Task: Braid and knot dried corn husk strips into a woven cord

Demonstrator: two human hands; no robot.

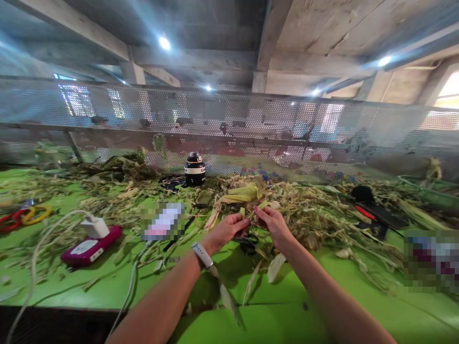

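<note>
My left hand (226, 231), with a pale watch on its wrist, is closed in a pinch on a corn husk strip (252, 217). Beside it my right hand (273, 225) pinches the same strip from the other side, fingertips almost meeting. Just beyond the hands lies a yellow-green bundle of corn husks (242, 195). Black-handled scissors (248, 245) rest on the table underneath, partly hidden by my hands. Loose husk pieces (276, 268) dangle or lie near my wrists.
The green table (279, 306) carries heaps of dry husks (308, 210). A black jar (195, 169) stands behind, before a perforated metal screen (236, 119). To the left are a phone (163, 222), a magenta power strip (91, 247) with white cables, and red and yellow scissors (36, 215).
</note>
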